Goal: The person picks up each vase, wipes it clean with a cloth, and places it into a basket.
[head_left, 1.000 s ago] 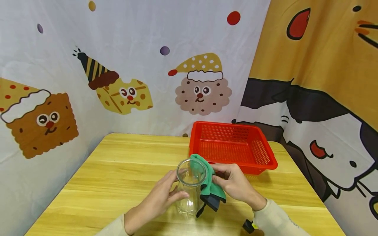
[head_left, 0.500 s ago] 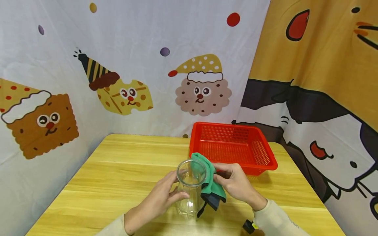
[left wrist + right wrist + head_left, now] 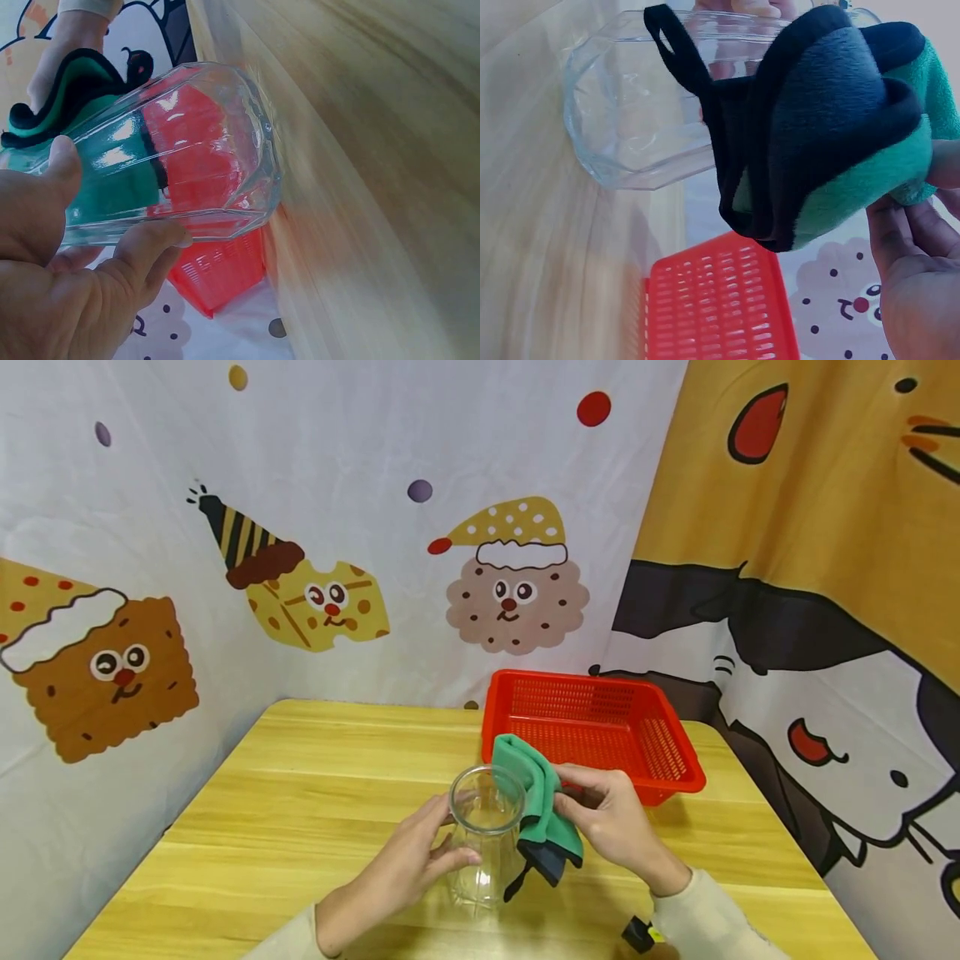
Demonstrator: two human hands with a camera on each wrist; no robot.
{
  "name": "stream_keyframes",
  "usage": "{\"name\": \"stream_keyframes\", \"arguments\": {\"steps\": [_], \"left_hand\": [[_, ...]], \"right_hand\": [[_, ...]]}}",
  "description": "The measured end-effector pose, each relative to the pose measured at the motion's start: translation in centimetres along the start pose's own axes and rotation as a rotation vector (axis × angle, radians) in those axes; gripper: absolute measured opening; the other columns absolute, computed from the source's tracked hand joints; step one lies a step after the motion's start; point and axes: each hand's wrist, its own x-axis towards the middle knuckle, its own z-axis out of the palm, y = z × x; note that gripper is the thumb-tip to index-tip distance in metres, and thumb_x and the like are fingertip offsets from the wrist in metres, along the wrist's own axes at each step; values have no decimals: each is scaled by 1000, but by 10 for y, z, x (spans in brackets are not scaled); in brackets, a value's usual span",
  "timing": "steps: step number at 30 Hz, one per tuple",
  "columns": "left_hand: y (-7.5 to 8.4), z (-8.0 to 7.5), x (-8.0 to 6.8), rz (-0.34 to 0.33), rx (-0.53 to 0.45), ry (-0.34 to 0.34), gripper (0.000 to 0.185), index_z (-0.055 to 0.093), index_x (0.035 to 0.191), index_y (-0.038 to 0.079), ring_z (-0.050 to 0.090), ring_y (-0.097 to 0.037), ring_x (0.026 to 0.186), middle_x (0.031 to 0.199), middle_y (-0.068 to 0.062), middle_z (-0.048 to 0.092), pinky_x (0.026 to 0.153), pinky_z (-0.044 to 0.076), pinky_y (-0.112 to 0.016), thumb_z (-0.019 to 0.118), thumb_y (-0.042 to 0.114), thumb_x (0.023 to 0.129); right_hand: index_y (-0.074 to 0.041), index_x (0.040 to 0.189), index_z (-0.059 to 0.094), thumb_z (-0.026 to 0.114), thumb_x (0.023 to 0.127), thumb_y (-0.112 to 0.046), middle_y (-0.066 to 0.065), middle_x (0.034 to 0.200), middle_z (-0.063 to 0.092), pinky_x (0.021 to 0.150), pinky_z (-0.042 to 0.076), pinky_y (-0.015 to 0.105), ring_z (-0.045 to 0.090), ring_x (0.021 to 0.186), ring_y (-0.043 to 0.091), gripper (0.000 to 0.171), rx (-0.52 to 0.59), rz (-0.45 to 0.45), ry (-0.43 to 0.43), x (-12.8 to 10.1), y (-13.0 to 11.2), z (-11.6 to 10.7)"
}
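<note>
A clear glass jar (image 3: 474,868) with faceted sides and a round rim stands upright on the table. My left hand (image 3: 405,860) grips it from the left, thumb on the near side and fingers round the back. On the jar's right, my right hand (image 3: 611,818) pinches a folded green cloth (image 3: 542,793) with a black edge, dark inner side and hanging loop. The cloth (image 3: 840,127) covers part of the jar's side in the right wrist view. Through the glass in the left wrist view, the green cloth (image 3: 112,180) shows behind the jar (image 3: 217,142).
A red plastic basket (image 3: 581,760) with perforated walls sits at the back right of the wooden table (image 3: 322,777). A small black object (image 3: 637,935) with a yellow bit is by the right sleeve. Cartoon-printed curtains (image 3: 360,460) hang behind and at the sides.
My right hand has moved slightly up and to the right, carrying the green cloth with it. The left hand and the jar have stayed in place.
</note>
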Motion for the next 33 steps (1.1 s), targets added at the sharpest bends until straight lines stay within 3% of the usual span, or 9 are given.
{"name": "stream_keyframes", "arguments": {"steps": [6, 15, 20, 27, 33], "left_hand": [[1, 0, -1, -12, -5, -5, 75, 52, 171, 9, 75, -49, 138, 156, -21, 71, 102, 74, -34, 84, 31, 107], [1, 0, 0, -16, -2, -4, 75, 53, 170, 8, 75, -49, 138, 156, -22, 70, 102, 74, -36, 83, 32, 107], [1, 0, 0, -21, -4, -7, 75, 53, 170, 6, 75, -49, 137, 156, -23, 70, 101, 74, -36, 83, 34, 107], [0, 0, 0, -24, 4, -12, 75, 52, 170, 6, 76, -48, 137, 155, -23, 70, 99, 75, -34, 83, 33, 107], [0, 0, 0, -21, 6, -8, 76, 52, 171, 7, 76, -47, 136, 156, -22, 70, 99, 75, -34, 83, 34, 107]], "right_hand": [[2, 147, 77, 75, 105, 14, 1, 136, 86, 85, 77, 32, 88, 109, 11, 44, 0, -35, 8, -1, -6, -8], [4, 147, 76, 74, 103, 17, -6, 135, 85, 85, 76, 29, 87, 109, 8, 46, -40, -66, 17, -5, -13, -20], [3, 146, 77, 76, 102, 19, -3, 136, 85, 82, 76, 29, 87, 106, 8, 48, -86, -74, 27, -10, -10, -28], [-1, 147, 78, 78, 101, 18, 17, 132, 85, 81, 76, 29, 86, 101, 9, 50, -154, -60, 12, -16, -2, -37], [-4, 144, 81, 83, 99, 15, 15, 129, 87, 88, 74, 23, 84, 111, 6, 49, -265, -87, -11, -21, 3, -42]]}}
